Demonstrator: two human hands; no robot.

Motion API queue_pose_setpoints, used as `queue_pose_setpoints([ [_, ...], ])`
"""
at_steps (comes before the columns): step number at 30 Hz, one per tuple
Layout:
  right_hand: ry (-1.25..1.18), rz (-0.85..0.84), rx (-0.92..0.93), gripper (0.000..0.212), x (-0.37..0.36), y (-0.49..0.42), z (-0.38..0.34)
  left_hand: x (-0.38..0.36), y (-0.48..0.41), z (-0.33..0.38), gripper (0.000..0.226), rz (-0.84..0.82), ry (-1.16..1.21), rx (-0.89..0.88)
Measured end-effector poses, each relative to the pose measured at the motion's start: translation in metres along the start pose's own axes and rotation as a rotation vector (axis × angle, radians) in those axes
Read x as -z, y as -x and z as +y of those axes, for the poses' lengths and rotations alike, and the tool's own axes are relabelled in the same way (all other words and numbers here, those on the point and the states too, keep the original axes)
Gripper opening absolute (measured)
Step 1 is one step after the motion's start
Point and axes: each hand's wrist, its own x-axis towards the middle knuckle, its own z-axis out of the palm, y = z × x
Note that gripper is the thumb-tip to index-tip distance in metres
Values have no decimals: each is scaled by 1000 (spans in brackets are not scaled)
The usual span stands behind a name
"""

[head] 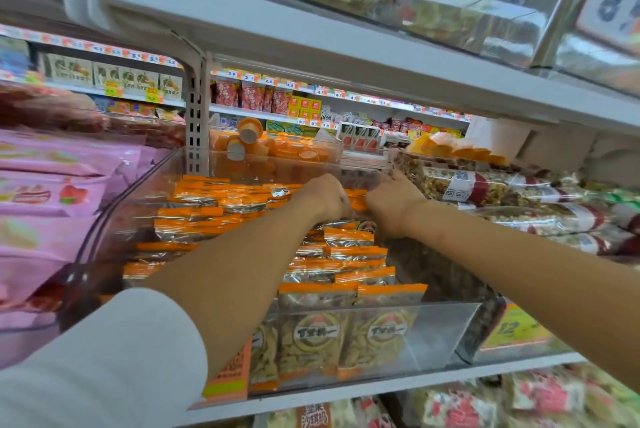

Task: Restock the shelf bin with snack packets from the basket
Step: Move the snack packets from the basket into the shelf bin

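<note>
Looks mostly done tbh. The clear shelf bin [437, 330] is packed near to far with rows of snack packets [318, 291], orange tops with silvery see-through fronts. The left hand [322, 199] curls around packets at the far end. The right hand [394, 200] sits just beside it, can't tell if it's gripping anything. The basket's out of view, so no idea what's left.

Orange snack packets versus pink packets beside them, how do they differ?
The orange snack packets are small and sit in rows inside the clear bin; the pink packets are larger and lie flat outside it. The left hand and right hand reach among the orange ones, not the pink.
</note>
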Motion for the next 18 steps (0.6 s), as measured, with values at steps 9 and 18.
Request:
queue_pose_setpoints([
  [9, -39, 63, -5, 24, -1, -1, 4, -3, -3, -2, 14, 27, -23, -4],
  [18, -144, 118, 26, 23, 3, 2, 10, -3, -5, -5, 18, 54, -21, 28],
])
